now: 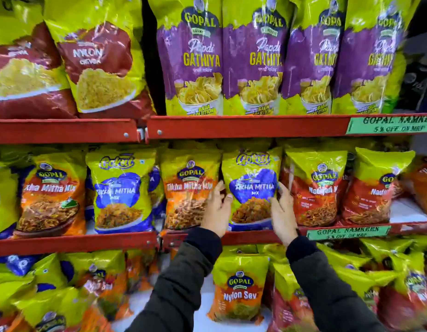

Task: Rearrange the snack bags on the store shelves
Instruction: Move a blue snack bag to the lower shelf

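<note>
Centre of the frame, middle shelf [231,237]: blue-and-yellow Tikha Mitha Mix bag [252,188] standing upright, flanked by both hands. Left hand [217,209] flat against the bag's left edge, fingers spread and extended, partly overlapping the orange Tikha Mitha Mix bag [188,188] just beside it. Right hand [283,212] pressed to the bag's right edge, fingers loosely curved along the side, not closed round it. Dark padded sleeves [181,279] rising from the lower centre, crossing in front of the shelf lip.

Tight quarters on either side: red Nadiyadi Mix bag [314,188] touching the right hand's back, a second such bag [373,188] further right. Left of centre, another blue Tikha Mitha bag [122,190] and another orange one [50,195].

Upper right of the frame: four purple Papdi Gathiya bags [253,56] in a row. Upper left: maroon bags [99,65], lettering too blurred to read surely, possibly "Nylon".

Lower centre: Nylon Sev bag [240,291] upright between the sleeves; lower left, a jumble of tilted bags [51,295].

Green price tag [348,232] on the shelf lip, just right of the right wrist.
</note>
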{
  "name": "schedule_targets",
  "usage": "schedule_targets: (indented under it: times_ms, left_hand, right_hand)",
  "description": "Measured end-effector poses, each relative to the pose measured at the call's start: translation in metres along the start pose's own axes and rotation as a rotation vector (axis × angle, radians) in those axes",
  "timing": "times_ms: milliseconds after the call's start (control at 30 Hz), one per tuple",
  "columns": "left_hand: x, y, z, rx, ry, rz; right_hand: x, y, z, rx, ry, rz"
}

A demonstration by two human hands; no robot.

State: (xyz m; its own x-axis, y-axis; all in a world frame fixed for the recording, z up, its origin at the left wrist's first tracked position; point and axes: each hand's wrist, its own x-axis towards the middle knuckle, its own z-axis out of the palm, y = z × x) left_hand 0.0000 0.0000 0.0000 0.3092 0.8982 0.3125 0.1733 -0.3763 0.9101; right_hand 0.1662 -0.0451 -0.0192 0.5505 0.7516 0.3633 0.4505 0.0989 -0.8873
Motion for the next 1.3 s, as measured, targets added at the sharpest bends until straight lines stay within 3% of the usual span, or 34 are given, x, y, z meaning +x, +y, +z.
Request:
schedule_targets:
  times_ms: [100, 200, 333, 567, 767, 1000, 1300]
  left_hand:
    - [0.009, -0.007, 0.018, -0.110, -0.123, -0.218]
    - [0.011, -0.007, 0.028, -0.193, -0.111, -0.272]
    - [0.011, -0.008, 0.034, -0.195, -0.089, -0.254]
    - [-0.008, 0.012, 0.016, -0.255, -0.112, -0.145]
    - [-0.059, -0.013, -0.018, -0.382, -0.087, -0.182]
    - [-0.130, -0.085, -0.079, -0.463, -0.113, -0.405]
    - [-0.202, -0.208, -0.138, -0.501, -0.065, -0.892]
  right_hand:
    - [0.010, 0.018, -0.002, 0.085, -0.102, 0.205]
    - [0.011, 0.032, -0.003, 0.129, -0.199, 0.291]
    - [0.008, 0.034, -0.007, 0.211, -0.239, 0.227]
    - [-0.005, 0.020, -0.034, 0.240, -0.162, 0.027]
    - [-0.063, 0.016, -0.037, 0.225, -0.254, -0.043]
    - [-0.155, 0.048, 0.010, 0.243, -0.417, -0.005]
    - [-0.240, 0.116, 0.091, 0.151, -0.702, 0.276]
